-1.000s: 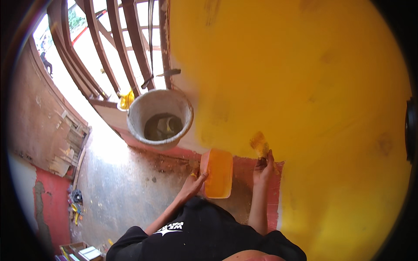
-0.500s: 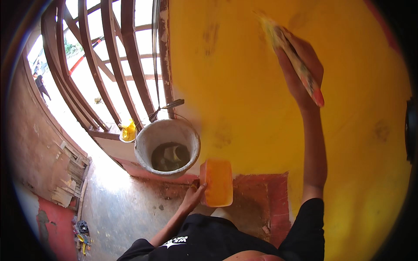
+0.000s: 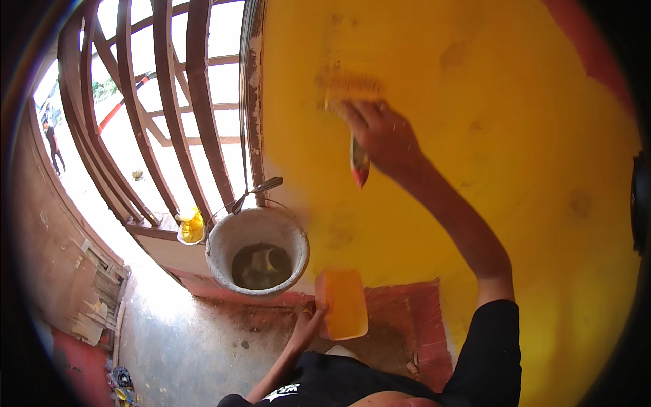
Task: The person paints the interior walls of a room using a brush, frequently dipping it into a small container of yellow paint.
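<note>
My right hand point(image 3: 386, 136) grips a paintbrush point(image 3: 359, 163) with a red-tipped handle, raised against the yellow wall point(image 3: 434, 203). The bristles lie over a darker smudged patch of that wall and look blurred. Low in front of my body, my left hand point(image 3: 308, 324) is closed on the edge of a rectangular plastic container point(image 3: 344, 305) coloured orange-yellow inside. Its contents cannot be made out in detail. Left of the container hangs a grey bucket point(image 3: 304, 261) with murky liquid and a pale object in it.
A barred window opening point(image 3: 163, 102) with brown slats takes up the upper left. On its sill stands a small tub point(image 3: 192, 230) with yellow in it. Red paint borders the wall's base point(image 3: 434, 319). Clutter point(image 3: 122, 380) lies on the concrete floor point(image 3: 176, 339). A person point(image 3: 53, 146) stands outside.
My right hand has swung left and down with the paintbrush, from the upper right of the wall toward its middle. My left hand still holds the container. The view has shifted slightly.
</note>
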